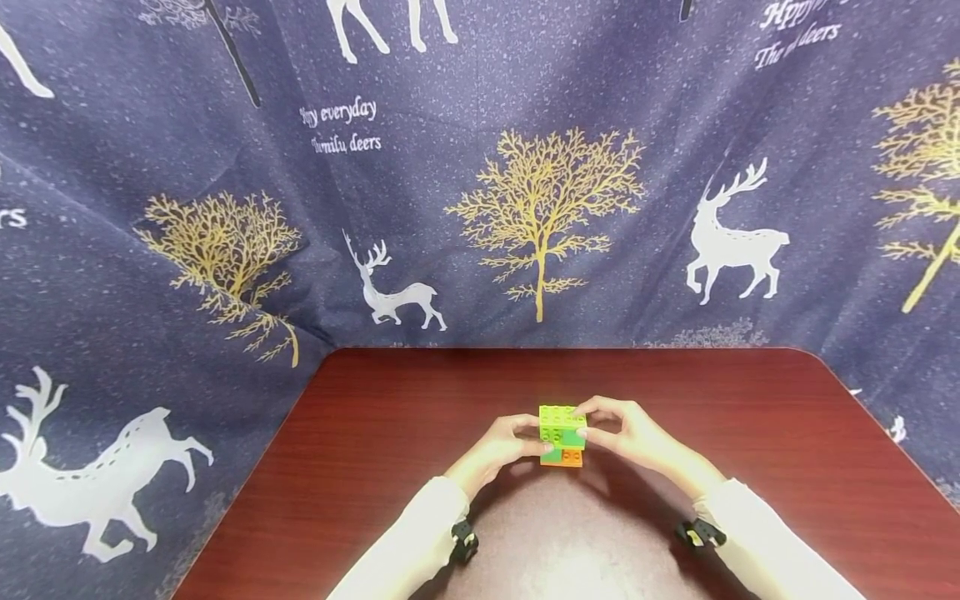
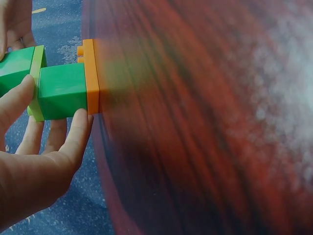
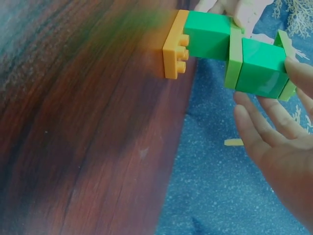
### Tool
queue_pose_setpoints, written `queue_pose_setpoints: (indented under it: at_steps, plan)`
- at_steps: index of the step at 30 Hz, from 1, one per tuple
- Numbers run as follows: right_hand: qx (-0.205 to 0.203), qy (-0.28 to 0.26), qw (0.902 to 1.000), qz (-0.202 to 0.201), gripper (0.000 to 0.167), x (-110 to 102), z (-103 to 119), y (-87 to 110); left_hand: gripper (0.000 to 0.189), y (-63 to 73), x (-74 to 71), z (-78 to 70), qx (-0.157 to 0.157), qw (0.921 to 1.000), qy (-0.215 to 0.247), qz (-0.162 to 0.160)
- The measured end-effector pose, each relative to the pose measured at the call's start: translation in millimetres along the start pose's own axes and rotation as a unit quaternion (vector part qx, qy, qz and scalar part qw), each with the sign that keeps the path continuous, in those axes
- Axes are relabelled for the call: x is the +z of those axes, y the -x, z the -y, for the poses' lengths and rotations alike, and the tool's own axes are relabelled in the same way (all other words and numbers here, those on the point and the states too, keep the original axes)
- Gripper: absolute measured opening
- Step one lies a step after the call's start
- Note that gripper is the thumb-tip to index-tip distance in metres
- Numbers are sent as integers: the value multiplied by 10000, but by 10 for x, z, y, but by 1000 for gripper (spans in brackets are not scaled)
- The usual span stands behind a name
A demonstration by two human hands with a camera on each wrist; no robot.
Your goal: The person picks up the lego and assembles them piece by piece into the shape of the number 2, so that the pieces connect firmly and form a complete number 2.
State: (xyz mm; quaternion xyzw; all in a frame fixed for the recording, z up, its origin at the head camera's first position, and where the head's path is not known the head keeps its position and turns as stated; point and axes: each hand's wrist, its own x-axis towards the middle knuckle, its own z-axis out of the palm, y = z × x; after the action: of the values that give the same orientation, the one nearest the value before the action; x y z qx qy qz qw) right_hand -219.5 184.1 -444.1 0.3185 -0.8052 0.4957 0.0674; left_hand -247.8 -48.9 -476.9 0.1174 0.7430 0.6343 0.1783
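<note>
A stack of toy building blocks stands on the table between both hands. An orange studded plate forms its base, with a green block on one side of it. Above come a lime-green plate, a second green block offset to the right, and a lime studded plate on top. From the left, my left hand grips the lower green block and middle plate between thumb and fingers. My right hand holds the upper green block and top plate from the right.
The stack stands on a reddish-brown table with rounded far corners. A dark blue cloth with deer and trees hangs behind it and at the sides. A small black device is worn on the left wrist, another on the right.
</note>
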Motion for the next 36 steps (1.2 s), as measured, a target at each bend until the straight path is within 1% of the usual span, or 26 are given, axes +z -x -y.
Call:
queue_pose_setpoints:
  at_steps: [2,5,17,20,24,30,34,36]
  plan:
    - [-15,-94,10000,-3,23,4,-20,3,37,8,1,-1,0,10000,13,5]
    - [-67,-96,9999,3,22,11,-44,12,37,18,4,-3,-1,10000,10,18]
    - [-360,434,9984,-67,24,22,-54,15,36,35,18,-11,-35,9998,-144,-97]
    - [-305,455,9985,-52,23,30,-30,34,36,43,22,-8,-55,9998,-154,-93]
    - [-175,459,9988,-46,23,37,11,55,35,54,23,-14,-1,9999,-117,-59]
    - [-93,642,9979,-12,25,20,46,70,34,46,18,-18,-19,9999,-99,-46]
    - [-225,630,9978,-7,26,11,40,61,34,42,16,-21,12,9999,-124,-71]
    - [-394,665,9970,-65,27,9,32,55,35,41,20,-24,61,9998,-139,-98]
